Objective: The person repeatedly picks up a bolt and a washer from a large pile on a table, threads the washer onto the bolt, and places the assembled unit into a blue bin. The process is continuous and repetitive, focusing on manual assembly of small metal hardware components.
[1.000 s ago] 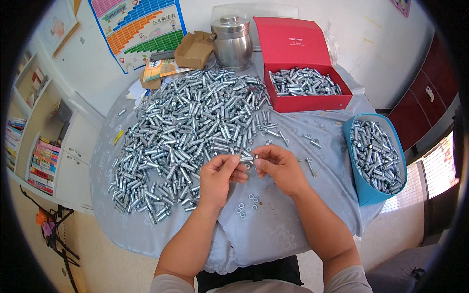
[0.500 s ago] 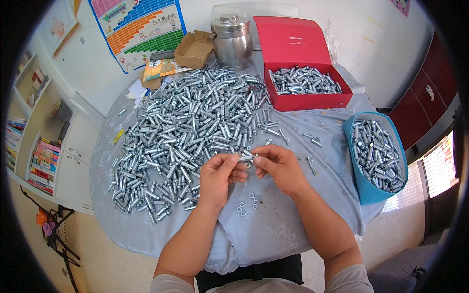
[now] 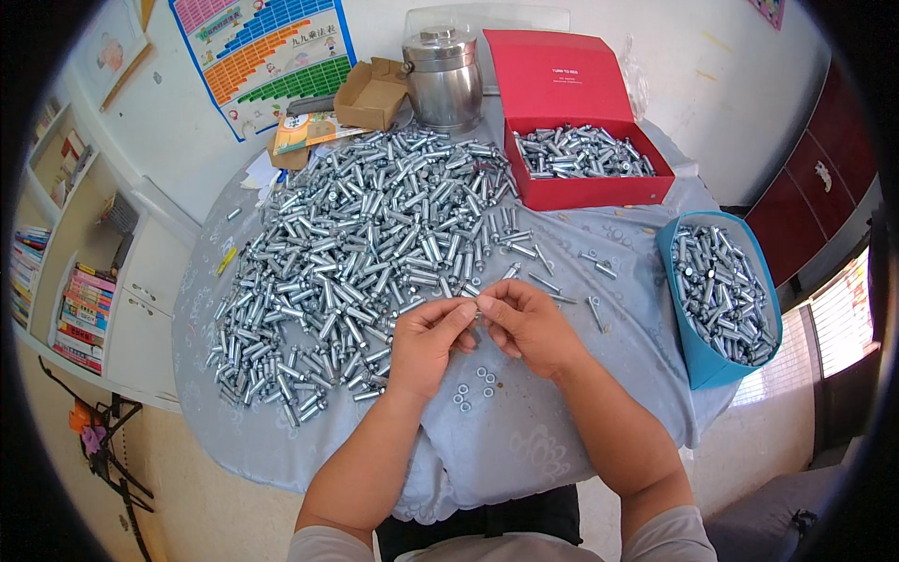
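My left hand [image 3: 423, 345] and my right hand [image 3: 527, 330] meet over the near edge of the pile, thumbs and forefingers pinched together. Between the fingertips is a silver expansion bolt, of which only a small glint shows; the fingers hide the rest. A great heap of expansion bolts [image 3: 375, 215] with metal sleeves spreads beyond and to the left of my hands. Several loose hex nuts [image 3: 464, 399] lie on the cloth just below them. Right of my right hand lie a few thin separate bolts [image 3: 596, 314].
A red box [image 3: 590, 192] with its lid raised holds more bolts at the back right. At the right edge stands a blue container [image 3: 688, 328] full of bolts. A steel pot [image 3: 443, 84] and a cardboard box [image 3: 371, 98] are at the back. Grey cloth [image 3: 534, 450] covers the table.
My hands have drawn closer, fingertips now nearly touching. The bolt that showed between them is now almost wholly covered by the fingers.
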Tool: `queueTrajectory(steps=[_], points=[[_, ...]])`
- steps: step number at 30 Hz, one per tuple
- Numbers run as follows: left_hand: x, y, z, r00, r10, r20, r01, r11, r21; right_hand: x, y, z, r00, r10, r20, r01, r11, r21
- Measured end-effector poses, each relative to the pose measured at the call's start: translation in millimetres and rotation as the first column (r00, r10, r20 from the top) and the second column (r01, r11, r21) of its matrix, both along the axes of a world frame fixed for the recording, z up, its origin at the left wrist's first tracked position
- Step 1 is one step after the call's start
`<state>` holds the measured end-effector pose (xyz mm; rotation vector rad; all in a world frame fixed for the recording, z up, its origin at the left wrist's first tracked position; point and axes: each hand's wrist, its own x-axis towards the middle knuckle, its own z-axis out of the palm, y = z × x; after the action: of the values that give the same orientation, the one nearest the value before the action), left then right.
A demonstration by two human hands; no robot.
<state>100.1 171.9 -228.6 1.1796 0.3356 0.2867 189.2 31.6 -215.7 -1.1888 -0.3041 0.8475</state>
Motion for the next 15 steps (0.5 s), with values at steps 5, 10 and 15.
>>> queueTrajectory(steps=[5,10,15], points=[[-3,5,4,0.991,0.137,0.005,-0.137,0.990,-0.033,5,-3,-4,0.996,-0.088,0.031,0.089,0.996,-0.017],[-4,9,2,0.982,0.175,0.068,-0.172,0.984,-0.048,9,-8,5,0.966,-0.065,-0.249,0.075,0.997,0.029],[-4,7,-3,0.976,0.154,0.151,-0.170,0.980,0.100,8,-7,5,0.954,-0.035,-0.298,0.059,0.996,0.073]])
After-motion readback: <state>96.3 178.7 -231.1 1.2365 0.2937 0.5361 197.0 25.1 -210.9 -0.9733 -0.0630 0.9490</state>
